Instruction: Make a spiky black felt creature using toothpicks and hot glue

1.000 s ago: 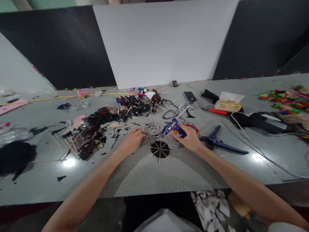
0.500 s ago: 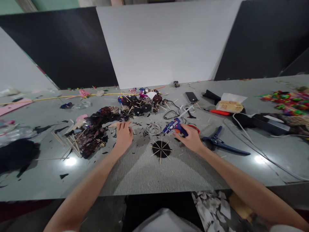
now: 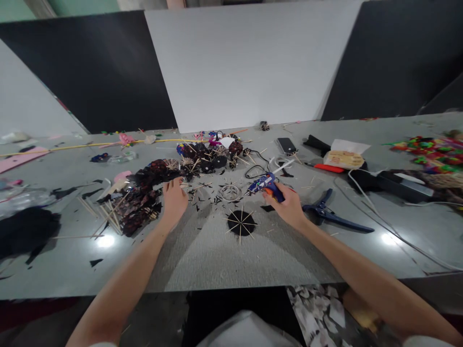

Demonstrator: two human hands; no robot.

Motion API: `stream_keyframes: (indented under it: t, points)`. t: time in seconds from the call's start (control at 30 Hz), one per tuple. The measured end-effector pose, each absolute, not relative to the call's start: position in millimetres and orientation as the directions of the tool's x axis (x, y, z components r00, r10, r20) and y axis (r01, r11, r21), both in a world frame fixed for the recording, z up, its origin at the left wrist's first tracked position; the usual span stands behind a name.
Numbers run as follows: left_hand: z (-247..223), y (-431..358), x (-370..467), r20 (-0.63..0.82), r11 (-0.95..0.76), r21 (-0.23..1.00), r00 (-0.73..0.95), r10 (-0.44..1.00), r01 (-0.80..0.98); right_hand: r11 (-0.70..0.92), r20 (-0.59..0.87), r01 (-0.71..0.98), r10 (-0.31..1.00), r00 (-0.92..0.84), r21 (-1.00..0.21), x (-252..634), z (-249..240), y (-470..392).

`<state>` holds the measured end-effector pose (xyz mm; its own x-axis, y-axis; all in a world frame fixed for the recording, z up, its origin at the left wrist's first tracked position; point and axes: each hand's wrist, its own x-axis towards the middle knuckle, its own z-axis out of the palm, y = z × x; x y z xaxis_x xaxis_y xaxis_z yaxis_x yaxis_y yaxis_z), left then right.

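Note:
My right hand (image 3: 287, 205) is wrapped round the handle of a blue hot glue gun (image 3: 266, 181), its nozzle pointing left and a white glue stick (image 3: 284, 167) jutting from its back. To the left, my left hand (image 3: 175, 201) hovers at the edge of a heap of dark crumpled pieces (image 3: 139, 207); its fingers are slightly bent and apart, with nothing visible in them. Between the hands, nearer to me, a black disc (image 3: 241, 223) lies flat with thin wooden sticks radiating across it. Just beyond it is a pale ring (image 3: 230, 193) among black scraps.
Navy hand pruners (image 3: 331, 214) lie right of my right hand, with a red-handled tool (image 3: 328, 167) and a phone (image 3: 286, 145) farther back. White cables (image 3: 378, 209) cross the right side. Several stick-studded black pieces (image 3: 217, 161) are piled behind. Upright boards (image 3: 249, 67) close off the back.
My left hand has moved left, towards the dark heap. My right hand has shifted slightly right with the glue gun. The black disc stays in place.

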<state>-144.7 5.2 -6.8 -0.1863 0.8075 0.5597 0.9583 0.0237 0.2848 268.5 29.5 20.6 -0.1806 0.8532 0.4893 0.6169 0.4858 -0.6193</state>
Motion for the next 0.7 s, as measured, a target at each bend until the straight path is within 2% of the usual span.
stream_keyframes:
  t: [0.17,0.33,0.7]
  points:
    - [-8,15,-156,0.597,-0.045,0.277,-0.136,0.791,0.960,0.464,0.464,0.601,0.870,-0.169,-0.650,267,29,27]
    - [-22,24,-151,0.496,-0.165,0.235,0.028,0.868,0.958,0.471,0.466,0.600,0.867,-0.177,-0.647,265,28,26]
    - [-16,23,-142,0.464,-0.181,0.308,0.019,0.886,0.934,0.459,0.472,0.579,0.871,-0.140,-0.674,267,25,31]
